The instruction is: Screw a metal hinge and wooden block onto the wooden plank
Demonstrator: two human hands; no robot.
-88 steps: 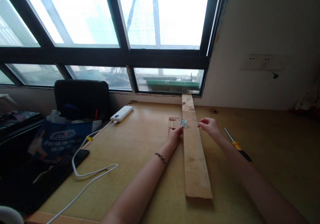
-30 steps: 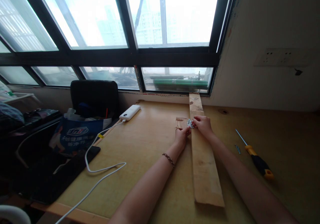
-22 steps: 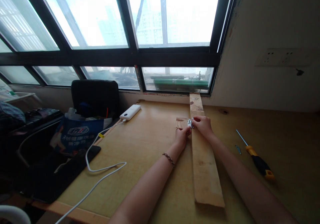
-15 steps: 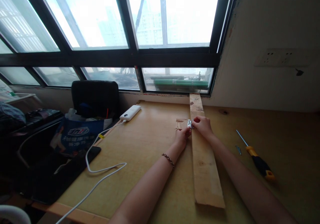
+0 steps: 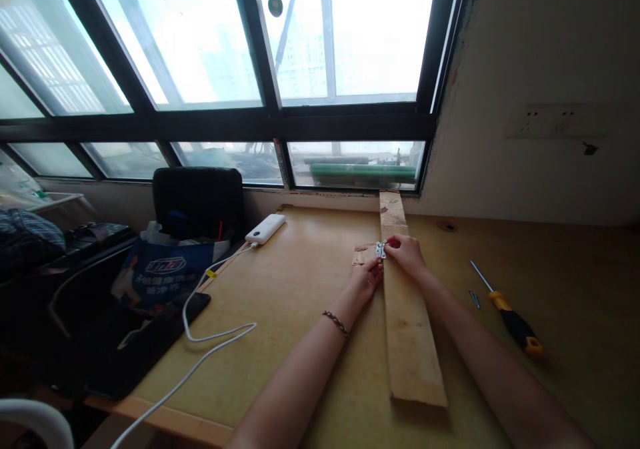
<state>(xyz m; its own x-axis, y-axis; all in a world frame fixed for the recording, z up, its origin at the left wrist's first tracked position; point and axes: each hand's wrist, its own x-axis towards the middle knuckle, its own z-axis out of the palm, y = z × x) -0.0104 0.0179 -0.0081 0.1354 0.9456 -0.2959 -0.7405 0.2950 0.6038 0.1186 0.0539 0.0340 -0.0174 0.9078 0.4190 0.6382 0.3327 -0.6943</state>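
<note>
A small silver metal hinge lies at the left edge of a long wooden board, across the joint with a short wood piece. My right hand reaches over the board and pinches the hinge's right side between thumb and fingertips. From below, my left hand has its fingers closed at the hinge's lower edge, close against the short piece. Right of the board lie a yellow-and-black screwdriver and a few small screws.
A white power bank with a white cable lies on the left of the wooden table. Beyond the table's left edge stand a black chair and a blue bag. Windows and a wall close off the back.
The hinge now shows more fully, its two leaves spread flatter across the joint. My left fingers have slid slightly down from it. The view has shifted a little.
</note>
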